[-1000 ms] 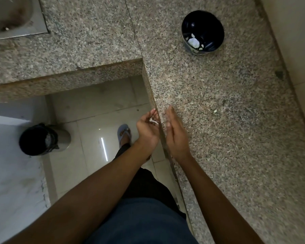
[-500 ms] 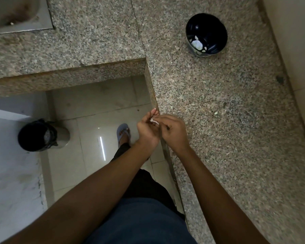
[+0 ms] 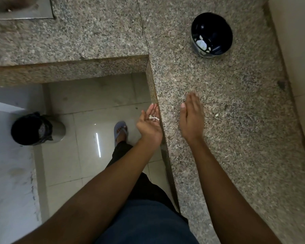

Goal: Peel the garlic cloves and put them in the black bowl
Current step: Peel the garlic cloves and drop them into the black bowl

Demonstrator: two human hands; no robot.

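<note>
I am looking down at the black bowl (image 3: 212,34) sitting on the granite desk (image 3: 227,120) toward its far side, near the wall edge. Inside it I am seeing a few pale pieces, peeled garlic cloves (image 3: 201,44) by the look of them, lying against the near wall of the bowl; I cannot count them reliably. A dark-lined bin (image 3: 36,129) is standing on the floor (image 3: 95,103) left of the desk's inner corner, and what it holds is too dark to make out.

My left hand (image 3: 150,125) is hovering just off the desk's front edge, palm up and loosely cupped, with small white scraps of garlic skin (image 3: 153,117) lying on the fingers; whether a clove is among them I cannot tell. My right hand (image 3: 192,118) is hovering over the desk close to that same edge, fingers straight and together, holding nothing, its fingertips blurred. A few pale flecks (image 3: 217,115) are lying on the desk just right of it. A steel sink (image 3: 25,13) is being cut off at the far left corner.
</note>
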